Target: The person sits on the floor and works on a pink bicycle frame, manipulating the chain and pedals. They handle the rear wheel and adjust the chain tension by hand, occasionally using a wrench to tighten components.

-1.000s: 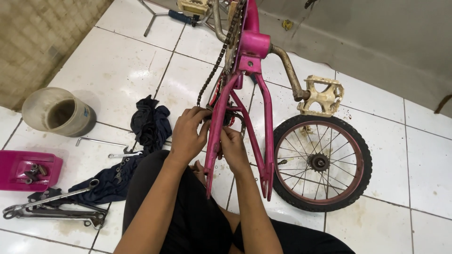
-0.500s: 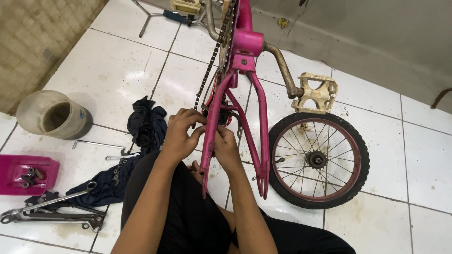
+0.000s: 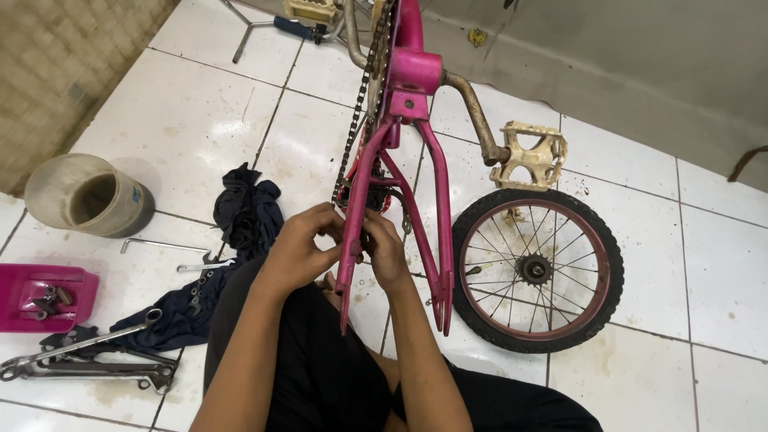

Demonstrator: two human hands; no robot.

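Far to the left of the left hand (image 3: 300, 248), a pink tray (image 3: 44, 296) with small dark parts lies on the tiled floor (image 3: 192, 120), and just below it sit long metal tools (image 3: 88, 360). Above the tray stands a dirty round tub (image 3: 88, 196), open at the top. Nearer the left hand, a bent metal rod (image 3: 160, 244) and some wrenches (image 3: 204, 272) lie beside a dark rag (image 3: 244, 212), which runs from just left of the hand down toward the person's knee. The left hand is curled, its fingers pinched on something small at the left fork leg of the pink frame (image 3: 396, 168); what they pinch is too small to tell. A chain (image 3: 356, 120) hangs slack along the frame from above, ending just over the two hands. The right hand (image 3: 388, 252) is closed too, fingers tucked in between the two fork legs, touching the frame and nearly meeting the left hand. The frame is upside down, its fork ends pointing toward the person, the hands near the middle of the legs. Up and to the right of the right hand, a rusty crank (image 3: 476, 116) carries a pale pedal (image 3: 536, 156). Right of the right hand, a small spoked wheel (image 3: 536, 272) lies flat on the floor, just beside the right fork leg
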